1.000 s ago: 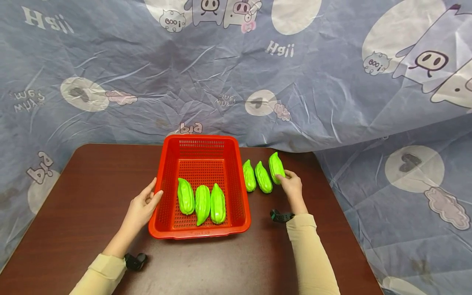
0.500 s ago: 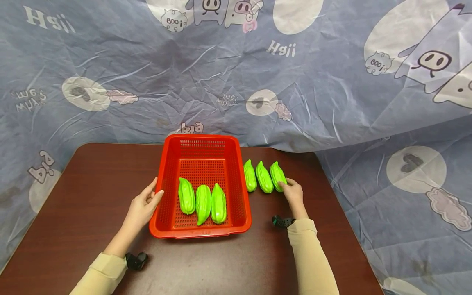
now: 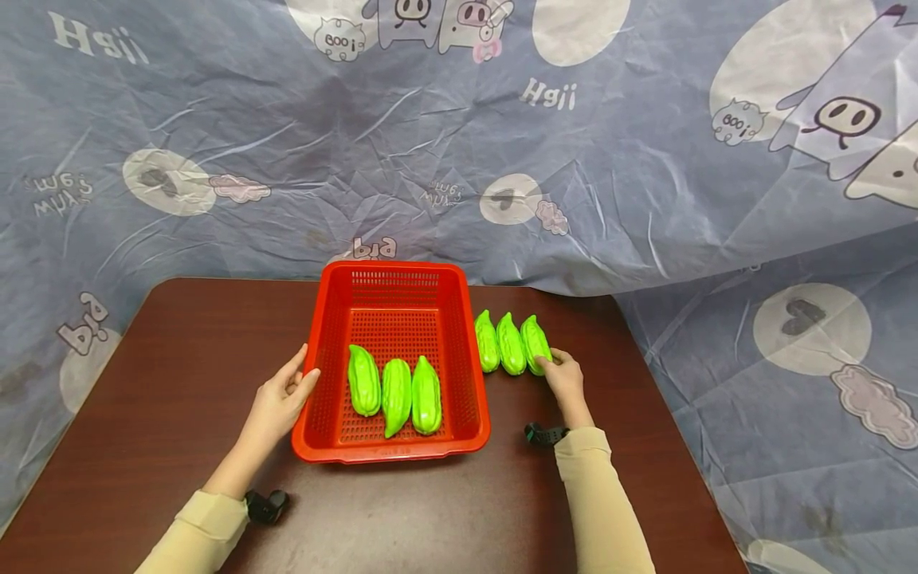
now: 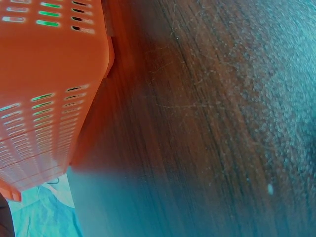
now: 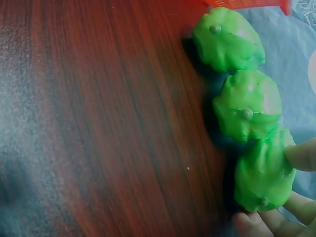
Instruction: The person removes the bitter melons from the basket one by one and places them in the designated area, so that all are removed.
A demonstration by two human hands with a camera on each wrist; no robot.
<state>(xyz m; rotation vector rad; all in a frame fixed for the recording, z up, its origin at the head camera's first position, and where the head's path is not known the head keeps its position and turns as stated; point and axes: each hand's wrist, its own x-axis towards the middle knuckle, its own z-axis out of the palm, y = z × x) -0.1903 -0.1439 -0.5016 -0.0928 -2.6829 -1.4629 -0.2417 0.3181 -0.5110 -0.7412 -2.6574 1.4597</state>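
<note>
A red perforated plastic basket [image 3: 390, 454] stands on the table, its left rim held by my left hand [image 3: 278, 405], thumb at the rim and fingers outside. Three bright green bitter melons lie inside: a left one [image 3: 364, 384], a middle one [image 3: 397, 395] and a right one [image 3: 426, 399]. Right of the basket, three more form a side-by-side row. My right hand [image 3: 566, 379] pinches the row's rightmost bitter melon [image 3: 534, 341] near its lower end; in the right wrist view, thumb and fingers [image 5: 302, 155] lie on either side of it. It sits close against the middle bitter melon [image 5: 249, 106].
The row's leftmost bitter melon [image 3: 487, 344] is right by the basket's right wall. A brown wooden table [image 3: 179, 383] carries everything, with a grey-blue cartoon-print cloth [image 3: 402, 175] hanging behind and at the right. Black wrist cameras [image 3: 267, 506] sit on both wrists.
My right hand has lowered its bitter melon toward the near side and shifted it left, up against the other two. The left hand and basket stay in place.
</note>
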